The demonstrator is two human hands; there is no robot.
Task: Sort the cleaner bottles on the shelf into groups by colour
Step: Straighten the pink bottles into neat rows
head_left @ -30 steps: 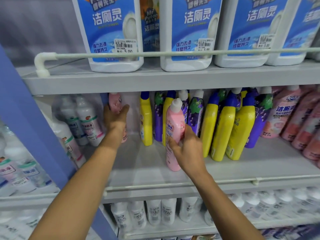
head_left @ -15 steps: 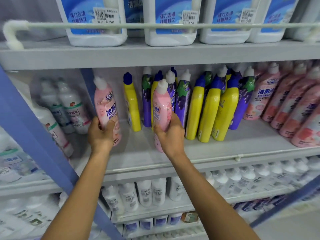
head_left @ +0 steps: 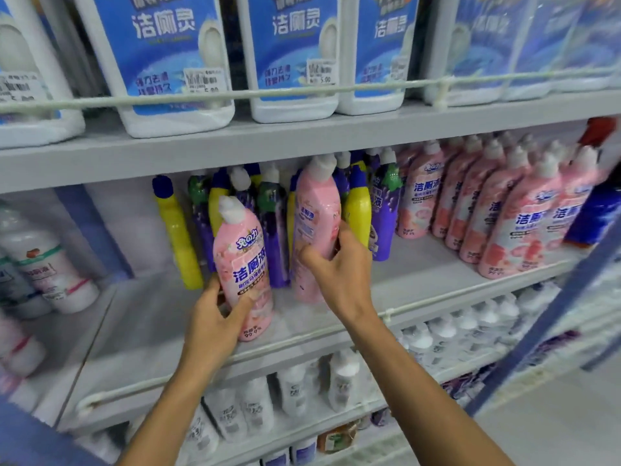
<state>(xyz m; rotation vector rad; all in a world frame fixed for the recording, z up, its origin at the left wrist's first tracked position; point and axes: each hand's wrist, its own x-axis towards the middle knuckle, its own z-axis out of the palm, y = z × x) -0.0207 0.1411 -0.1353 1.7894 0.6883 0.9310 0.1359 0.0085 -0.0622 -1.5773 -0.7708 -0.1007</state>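
Observation:
My left hand (head_left: 215, 317) grips the lower part of a pink cleaner bottle (head_left: 243, 264) with a white cap, held upright over the front of the middle shelf (head_left: 141, 317). My right hand (head_left: 339, 267) grips a second pink bottle (head_left: 316, 216), tilted slightly and held a little higher, in front of a mixed cluster of yellow bottles (head_left: 174, 230) and purple bottles (head_left: 383, 213). A packed group of pink bottles (head_left: 504, 213) stands at the right of the same shelf.
Large white jugs with blue labels (head_left: 168, 58) line the shelf above, behind a white rail (head_left: 302, 90). White bottles (head_left: 47, 267) stand in the bay to the left and on the shelf below (head_left: 295, 391). A blue upright (head_left: 554, 297) crosses the right side.
Both hands have carried their pink bottles to the right along the shelf, and the view has swung right, bringing more of the pink group into sight. The left-hand bottle now sits beside the right-hand one.

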